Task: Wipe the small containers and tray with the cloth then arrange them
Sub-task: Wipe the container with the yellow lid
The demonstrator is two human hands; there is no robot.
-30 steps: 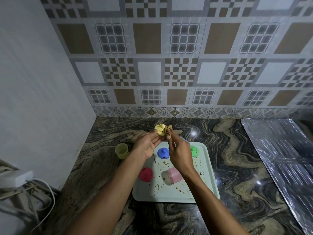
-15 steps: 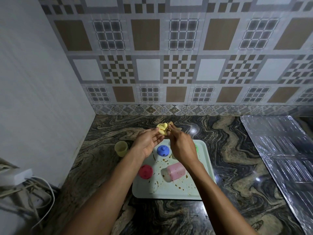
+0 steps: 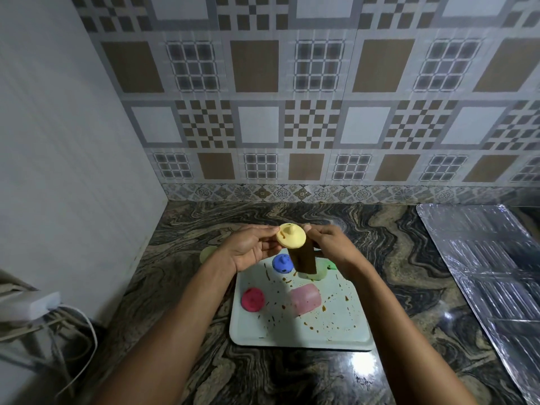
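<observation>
On the near part of the bench (image 3: 292, 375) lies the stained tray (image 3: 344, 331), with a red lid (image 3: 252, 299) at its left and a pink container (image 3: 305, 298) on its side. Farther on it sit a blue lid (image 3: 282, 263) and a green container (image 3: 320, 271). Above the far edge, the left hand (image 3: 248, 249) pinches a yellow lid (image 3: 291, 236), and the right hand (image 3: 333, 247) closes its grip on a brown cloth (image 3: 304, 258).

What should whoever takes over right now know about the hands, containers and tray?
Left hand: grip on the yellow lid, held up above the tray.
Right hand: holds a brown cloth that hangs below the lid.
Tray: on the counter, still spattered with brown stains. On it: blue lid, red lid, pink container on its side; a green piece is partly hidden behind the right hand.
Yellow-green cup: on the counter, left of the tray.
Done: nothing visibly finished.
Left: wipe the lids, containers and tray, then arrange.
</observation>
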